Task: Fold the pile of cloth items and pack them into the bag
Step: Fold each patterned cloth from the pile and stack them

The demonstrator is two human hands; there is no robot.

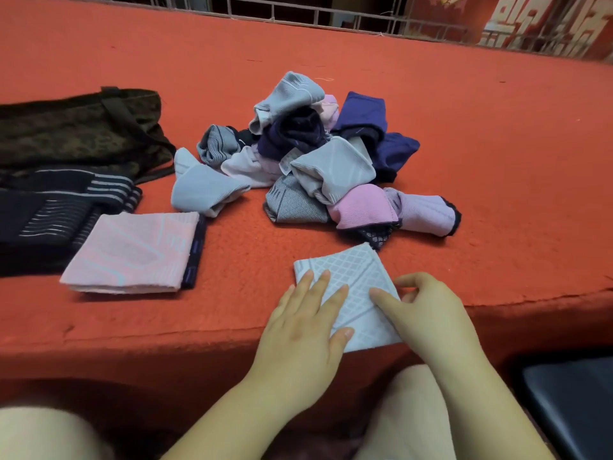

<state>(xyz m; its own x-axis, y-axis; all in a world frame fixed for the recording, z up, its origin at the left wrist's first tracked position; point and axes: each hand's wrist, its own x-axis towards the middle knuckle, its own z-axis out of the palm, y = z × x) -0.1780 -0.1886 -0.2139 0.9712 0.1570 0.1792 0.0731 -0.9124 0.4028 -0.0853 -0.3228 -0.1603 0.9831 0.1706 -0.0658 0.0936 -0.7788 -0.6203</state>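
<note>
A folded light grey cloth (351, 277) with a diamond pattern lies at the near edge of the red surface. My left hand (305, 323) presses flat on its left half, fingers straight. My right hand (424, 313) rests on its right edge, index finger stretched onto the cloth and the other fingers curled at the edge. Behind it sits the pile of cloth items (318, 161) in grey, pink, lilac and dark purple. A folded pink cloth (132, 254) lies to the left. The dark patterned bag (76, 127) lies flat at the far left.
Folded dark striped cloths (49, 210) lie in front of the bag. One loose grey cloth (202, 187) sits apart from the pile. The red surface (497, 161) drops off at its near edge. A dark seat (574, 403) is at lower right. A railing (298, 11) runs behind.
</note>
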